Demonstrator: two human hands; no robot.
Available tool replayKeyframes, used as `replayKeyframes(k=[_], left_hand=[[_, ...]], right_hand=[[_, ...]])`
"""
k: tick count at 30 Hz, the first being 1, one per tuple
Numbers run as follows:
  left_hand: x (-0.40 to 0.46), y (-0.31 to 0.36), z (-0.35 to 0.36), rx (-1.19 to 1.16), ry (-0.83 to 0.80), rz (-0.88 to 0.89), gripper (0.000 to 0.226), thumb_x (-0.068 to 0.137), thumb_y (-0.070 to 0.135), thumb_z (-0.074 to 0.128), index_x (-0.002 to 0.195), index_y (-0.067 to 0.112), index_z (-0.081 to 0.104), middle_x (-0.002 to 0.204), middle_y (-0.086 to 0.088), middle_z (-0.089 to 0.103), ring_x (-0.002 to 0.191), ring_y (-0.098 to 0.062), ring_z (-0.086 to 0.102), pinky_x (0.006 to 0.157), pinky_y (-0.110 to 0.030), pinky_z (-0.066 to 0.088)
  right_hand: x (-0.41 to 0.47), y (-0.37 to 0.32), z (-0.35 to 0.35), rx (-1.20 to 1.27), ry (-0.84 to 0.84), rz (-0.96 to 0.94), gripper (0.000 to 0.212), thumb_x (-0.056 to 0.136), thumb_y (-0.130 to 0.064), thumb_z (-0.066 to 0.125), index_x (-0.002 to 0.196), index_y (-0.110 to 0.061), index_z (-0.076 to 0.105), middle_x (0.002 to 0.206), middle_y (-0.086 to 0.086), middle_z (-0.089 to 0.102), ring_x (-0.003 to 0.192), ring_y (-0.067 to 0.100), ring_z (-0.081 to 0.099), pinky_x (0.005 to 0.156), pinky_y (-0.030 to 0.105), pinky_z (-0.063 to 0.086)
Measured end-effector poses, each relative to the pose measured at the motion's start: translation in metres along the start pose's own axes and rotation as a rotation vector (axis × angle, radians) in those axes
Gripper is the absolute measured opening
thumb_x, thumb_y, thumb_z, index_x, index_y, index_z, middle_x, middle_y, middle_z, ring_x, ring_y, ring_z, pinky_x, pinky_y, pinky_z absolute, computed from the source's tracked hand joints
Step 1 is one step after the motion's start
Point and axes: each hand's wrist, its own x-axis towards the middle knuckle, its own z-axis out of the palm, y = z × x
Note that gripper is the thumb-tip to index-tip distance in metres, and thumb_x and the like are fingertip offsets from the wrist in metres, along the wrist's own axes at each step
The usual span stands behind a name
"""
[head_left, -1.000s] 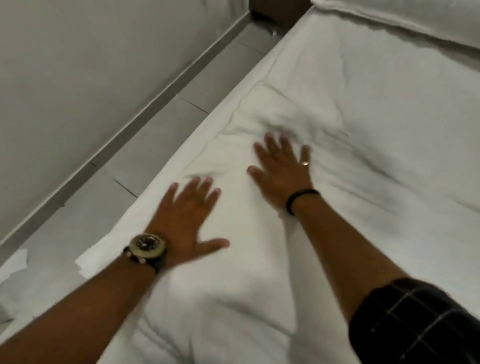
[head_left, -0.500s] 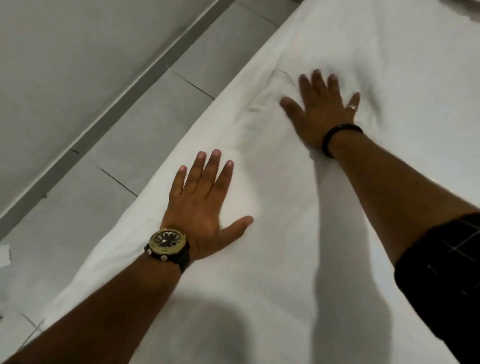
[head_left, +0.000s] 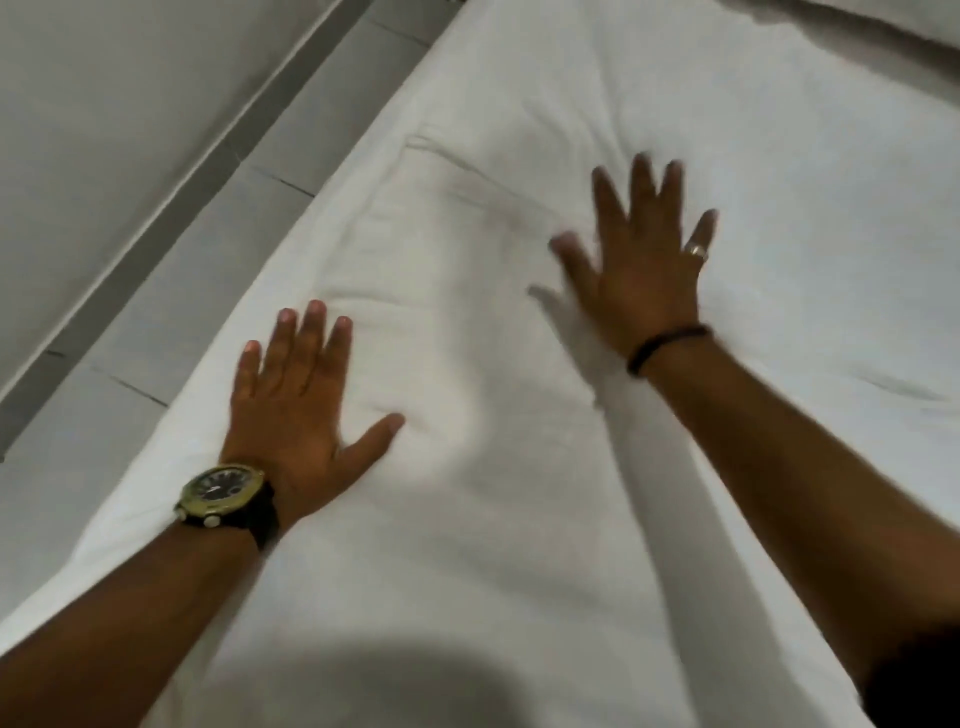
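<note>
Currently in hand: smoothing the white sheet (head_left: 519, 545) flat over the bed, judged from the flat palms and the wrinkles beyond them
Sheet: spread over the mattress from the near edge of the view to the far one; its left border runs beside the tiled floor (head_left: 171, 301); a raised crease (head_left: 457, 171) lies beyond the fingertips of both hands
Left hand (head_left: 296, 410): palm down, fingers straight and close, thumb splayed; presses the sheet near the bed's left edge; grips nothing; a watch (head_left: 223, 491) sits on the wrist
Right hand (head_left: 644, 270): farther up the bed, fingers spread wide, holding nothing; blurred, so whether it touches the cloth or skims just above it cannot be told
Risk: a hard sweep could push slack ahead and heap the crease higher rather than flatten it
Risk: pressing near the edge could drag the border off the mattress toward the floor — likelier if the left hand slides outward
</note>
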Motion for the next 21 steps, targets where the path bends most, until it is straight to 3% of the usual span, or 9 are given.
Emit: replayKeyframes(k=[2,4,5,7,10,13,16,18,21], left_hand=[[0.003,0.022,-0.006,-0.009,0.039,-0.012,0.093,0.087,0.071,0.028,0.155,0.008,0.019,0.164,-0.019,0.011,0.151,-0.038,0.006,0.119,-0.058,0.007],[0.01,0.062,-0.007,-0.039,0.053,0.171,0.086,0.091,0.064,0.029,0.153,0.005,0.026,0.162,-0.022,0.017,0.15,-0.042,0.011,0.117,-0.059,0.01],[0.013,0.086,-0.003,-0.011,0.02,0.323,0.084,0.092,0.065,0.028,0.154,0.008,0.027,0.163,-0.02,0.017,0.151,-0.039,0.011,0.118,-0.058,0.01],[0.025,0.13,0.003,0.07,-0.082,0.495,0.088,0.088,0.074,0.021,0.156,0.018,0.021,0.166,-0.012,0.012,0.153,-0.031,0.006,0.12,-0.055,0.004],[0.049,0.161,0.003,0.107,-0.115,0.373,0.095,0.082,0.08,0.016,0.158,0.022,0.013,0.167,-0.007,0.003,0.153,-0.028,-0.001,0.12,-0.054,0.0],[0.058,0.194,0.004,0.083,-0.105,0.38,0.095,0.083,0.077,0.015,0.157,0.018,0.018,0.166,-0.011,0.007,0.153,-0.032,0.003,0.119,-0.056,0.004],[0.041,0.252,0.014,0.091,-0.126,0.671,0.092,0.085,0.076,0.02,0.155,0.016,0.027,0.164,-0.013,0.017,0.151,-0.035,0.012,0.118,-0.058,0.012],[0.029,0.285,0.031,0.129,-0.135,0.827,0.092,0.084,0.08,0.024,0.156,0.021,0.025,0.164,-0.009,0.016,0.152,-0.031,0.012,0.119,-0.056,0.012],[0.048,0.304,0.04,0.182,-0.102,0.626,0.103,0.076,0.088,0.018,0.157,0.024,0.017,0.166,-0.006,0.012,0.153,-0.029,0.01,0.119,-0.054,0.01]], right_hand=[[-0.073,0.013,-0.003,0.071,-0.059,-0.263,0.07,0.094,-0.067,0.026,0.15,-0.026,0.029,0.161,0.009,0.019,0.149,0.031,0.012,0.112,0.064,0.011],[-0.114,0.047,-0.001,-0.04,-0.229,-0.353,0.074,0.092,-0.071,0.019,0.15,-0.027,0.028,0.16,0.005,0.019,0.148,0.028,0.015,0.114,0.061,0.014],[-0.116,0.074,0.0,-0.088,-0.23,-0.286,0.075,0.092,-0.07,0.019,0.151,-0.024,0.026,0.161,0.006,0.018,0.148,0.029,0.015,0.116,0.058,0.013],[-0.1,0.134,-0.008,-0.161,-0.226,0.048,0.075,0.094,-0.066,0.023,0.153,-0.02,0.018,0.163,0.009,0.01,0.149,0.028,0.009,0.118,0.054,0.008],[-0.077,0.196,-0.029,-0.116,-0.263,0.372,0.077,0.094,-0.065,0.021,0.154,-0.017,0.013,0.163,0.011,0.004,0.15,0.027,0.0,0.119,0.054,0.002],[-0.122,0.197,-0.041,-0.128,-0.107,0.127,0.075,0.093,-0.061,0.037,0.15,-0.013,0.03,0.159,0.018,0.021,0.148,0.035,0.013,0.116,0.058,0.011],[-0.2,0.2,-0.033,-0.102,-0.168,-0.212,0.076,0.091,-0.068,0.029,0.15,-0.02,0.031,0.159,0.013,0.024,0.147,0.033,0.018,0.115,0.061,0.014],[-0.213,0.248,-0.037,-0.169,-0.204,-0.063,0.084,0.088,-0.075,0.019,0.152,-0.02,0.025,0.16,0.011,0.02,0.148,0.032,0.016,0.114,0.059,0.016],[-0.211,0.35,-0.059,-0.239,-0.237,0.521,0.097,0.081,-0.081,0.005,0.154,-0.017,0.012,0.163,0.01,0.008,0.149,0.03,0.008,0.117,0.056,0.01]])
